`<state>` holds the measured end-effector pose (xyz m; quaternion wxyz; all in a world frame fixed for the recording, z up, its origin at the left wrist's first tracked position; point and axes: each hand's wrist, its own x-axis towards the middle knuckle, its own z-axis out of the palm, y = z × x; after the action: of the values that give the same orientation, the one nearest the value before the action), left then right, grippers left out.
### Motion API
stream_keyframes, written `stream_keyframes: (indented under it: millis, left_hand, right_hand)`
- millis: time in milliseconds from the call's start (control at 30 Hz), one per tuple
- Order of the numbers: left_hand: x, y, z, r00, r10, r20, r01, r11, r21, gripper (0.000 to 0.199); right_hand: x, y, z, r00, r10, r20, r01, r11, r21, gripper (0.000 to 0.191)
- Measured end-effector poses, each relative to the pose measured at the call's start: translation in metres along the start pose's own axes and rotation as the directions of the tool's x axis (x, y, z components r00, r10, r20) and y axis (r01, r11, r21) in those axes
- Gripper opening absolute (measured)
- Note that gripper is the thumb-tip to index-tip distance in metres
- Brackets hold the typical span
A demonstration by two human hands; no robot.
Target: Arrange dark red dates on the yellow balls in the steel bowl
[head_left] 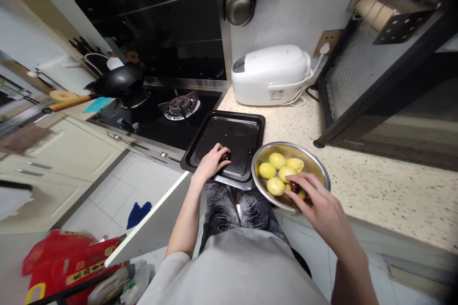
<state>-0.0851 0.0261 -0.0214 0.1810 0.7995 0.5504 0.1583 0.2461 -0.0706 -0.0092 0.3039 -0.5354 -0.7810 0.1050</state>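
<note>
A black rectangular baking tray (236, 135) lies on the counter between the stove and a steel bowl. Over its front part, my left hand (213, 161) has its fingers closed on a small dark red fruit (225, 156). The round steel bowl (318, 164) holds several yellow lemon-like fruits (277, 161) and some dark fruits near its front right side. My right hand (315, 195) reaches into the bowl from the right, with thumb and fingers around a dark red fruit (294, 186). Its fingertips are beside the yellow fruits.
Behind the tray stands a white rice cooker (274, 73). A large oven (386, 85) is on the right. The gas stove (161, 114) carries a black wok (119, 80) at left. An open cabinet door (157, 219) sticks out below, near red bags (67, 262).
</note>
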Motion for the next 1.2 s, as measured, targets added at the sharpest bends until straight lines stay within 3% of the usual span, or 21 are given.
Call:
stream_keyframes:
  millis: [233, 333, 400, 467, 533, 600, 633, 667, 733, 900, 1033, 1200]
  left_hand:
    - [-0.002, -0.001, 0.001, 0.993, 0.034, -0.109, -0.044, 0.995, -0.089, 0.025]
    - [0.002, 0.001, 0.003, 0.972, -0.064, -0.225, 0.005, 0.968, -0.251, 0.027]
    - [0.008, 0.010, 0.005, 0.930, -0.196, -0.311, 0.022, 0.874, -0.485, 0.031]
    - [0.016, 0.026, 0.008, 0.883, -0.354, -0.308, -0.025, 0.620, -0.784, 0.031]
    - [0.024, 0.049, 0.011, 0.877, -0.454, -0.156, -0.072, 0.197, -0.978, 0.025]
    - [0.030, 0.072, 0.012, 0.890, -0.453, 0.047, -0.051, -0.200, -0.978, 0.015]
    - [0.032, 0.083, 0.013, 0.895, -0.423, 0.140, -0.023, -0.358, -0.934, 0.013]
    - [0.033, 0.092, 0.013, 0.896, -0.389, 0.213, 0.003, -0.476, -0.880, 0.015]
    - [0.033, 0.108, 0.014, 0.886, -0.350, 0.304, 0.036, -0.601, -0.798, 0.023]
    - [0.029, 0.129, 0.016, 0.823, -0.416, 0.387, 0.037, -0.640, -0.768, 0.022]
    - [0.028, 0.133, 0.017, 0.812, -0.430, 0.395, 0.025, -0.650, -0.760, 0.018]
    - [0.030, 0.130, 0.021, 0.809, -0.447, 0.382, 0.009, -0.640, -0.768, 0.018]
  right_hand:
    - [0.000, -0.002, 0.000, 1.000, 0.014, -0.022, -0.013, 0.999, 0.039, 0.025]
    - [0.005, -0.006, 0.000, 0.999, 0.036, -0.021, -0.035, 0.997, 0.066, 0.024]
    - [0.011, -0.011, 0.000, 0.999, 0.034, -0.025, -0.032, 0.995, 0.092, 0.024]
    - [0.019, -0.017, 0.001, 0.999, 0.026, -0.038, -0.022, 0.992, 0.123, 0.024]
    - [0.030, -0.026, 0.002, 0.998, 0.019, -0.054, -0.011, 0.989, 0.150, 0.023]
    - [0.042, -0.038, 0.004, 0.998, 0.010, -0.067, 0.003, 0.984, 0.178, 0.023]
    - [0.049, -0.044, 0.005, 0.997, -0.001, -0.072, 0.015, 0.981, 0.191, 0.024]
    - [0.054, -0.050, 0.006, 0.997, -0.016, -0.074, 0.031, 0.979, 0.203, 0.024]
    - [0.064, -0.061, 0.009, 0.996, -0.048, -0.073, 0.063, 0.975, 0.215, 0.026]
    - [0.079, -0.076, 0.022, 0.993, -0.107, -0.042, 0.113, 0.977, 0.180, 0.028]
    - [0.082, -0.074, 0.032, 0.992, -0.123, 0.001, 0.121, 0.981, 0.153, 0.032]
    - [0.083, -0.069, 0.034, 0.995, -0.095, -0.014, 0.095, 0.958, 0.270, 0.042]
